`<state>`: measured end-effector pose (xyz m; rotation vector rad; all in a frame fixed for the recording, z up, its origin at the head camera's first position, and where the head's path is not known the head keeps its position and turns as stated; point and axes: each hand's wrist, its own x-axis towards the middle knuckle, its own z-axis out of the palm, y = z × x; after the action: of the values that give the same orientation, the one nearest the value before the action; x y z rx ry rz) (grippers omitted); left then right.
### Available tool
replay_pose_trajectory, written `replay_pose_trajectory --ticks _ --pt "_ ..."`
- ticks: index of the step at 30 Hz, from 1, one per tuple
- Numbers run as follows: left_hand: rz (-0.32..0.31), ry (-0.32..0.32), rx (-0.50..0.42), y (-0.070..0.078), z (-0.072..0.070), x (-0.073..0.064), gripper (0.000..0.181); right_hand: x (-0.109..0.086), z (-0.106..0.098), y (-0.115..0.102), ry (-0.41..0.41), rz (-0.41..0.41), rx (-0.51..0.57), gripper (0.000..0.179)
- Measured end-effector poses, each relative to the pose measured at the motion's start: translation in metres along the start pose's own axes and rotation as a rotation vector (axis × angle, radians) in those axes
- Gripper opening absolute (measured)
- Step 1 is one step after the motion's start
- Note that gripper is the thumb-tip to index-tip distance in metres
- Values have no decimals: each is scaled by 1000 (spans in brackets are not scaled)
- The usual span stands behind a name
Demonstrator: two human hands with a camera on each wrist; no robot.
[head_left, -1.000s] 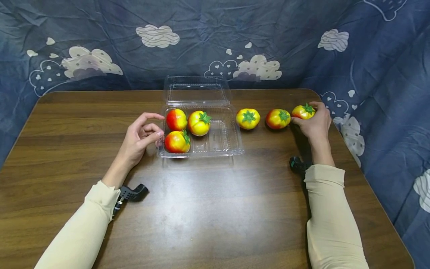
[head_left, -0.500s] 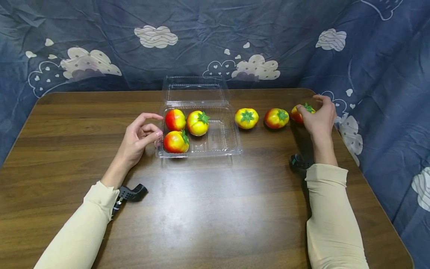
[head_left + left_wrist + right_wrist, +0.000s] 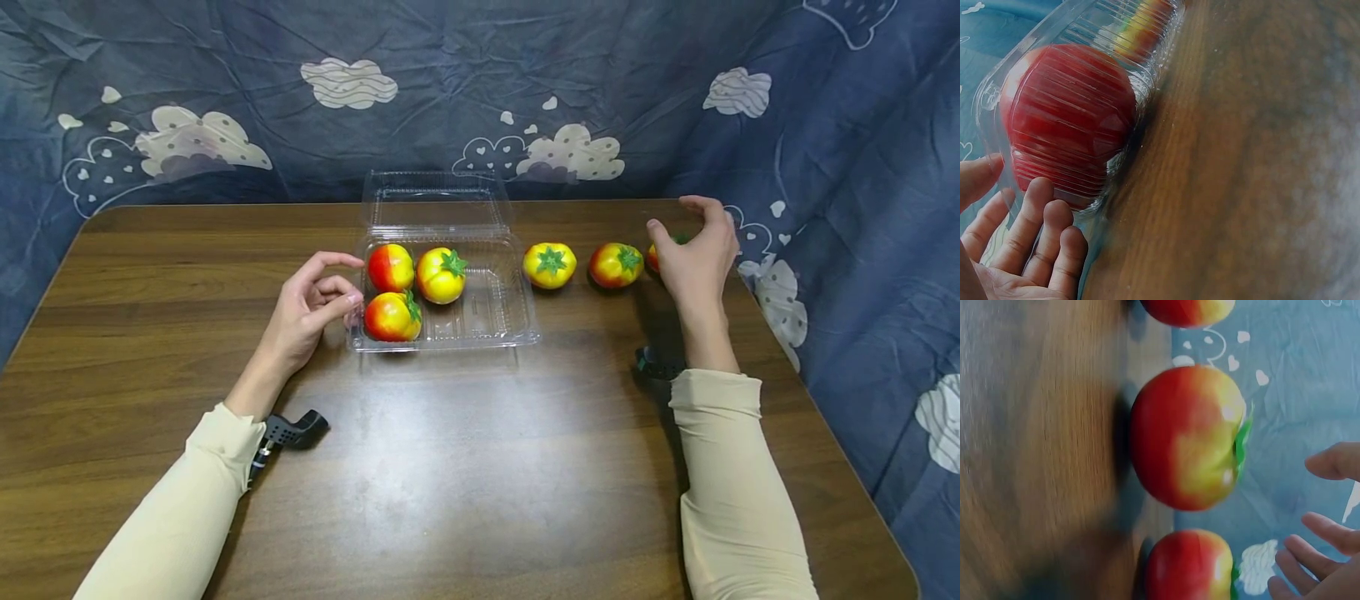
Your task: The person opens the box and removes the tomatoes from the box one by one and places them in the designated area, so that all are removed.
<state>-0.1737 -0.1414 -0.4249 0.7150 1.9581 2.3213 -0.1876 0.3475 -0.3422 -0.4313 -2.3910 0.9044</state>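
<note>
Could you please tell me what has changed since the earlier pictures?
The right hand let go of the rightmost round red-and-yellow fruit, rose, then shifted left; that fruit is now mostly hidden behind it. The left hand and open clear plastic container stayed as they were.

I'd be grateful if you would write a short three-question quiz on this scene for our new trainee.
1. How many fruits lie inside the clear box?
2. True or false: the right hand is holding a fruit.
3. Which of these is nearest the left hand?
A) the right edge of the table
B) the left side of the clear box
C) the row of fruits outside the clear box

Key:
1. Three.
2. False; the right hand is open and holds nothing.
3. B.
</note>
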Motion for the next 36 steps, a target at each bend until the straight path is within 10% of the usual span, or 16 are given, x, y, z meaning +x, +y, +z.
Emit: replay_pose_trajectory --ticks 36 --pt "-2 -17 -15 1 0 0 39 -43 27 -59 -296 -317 6 58"
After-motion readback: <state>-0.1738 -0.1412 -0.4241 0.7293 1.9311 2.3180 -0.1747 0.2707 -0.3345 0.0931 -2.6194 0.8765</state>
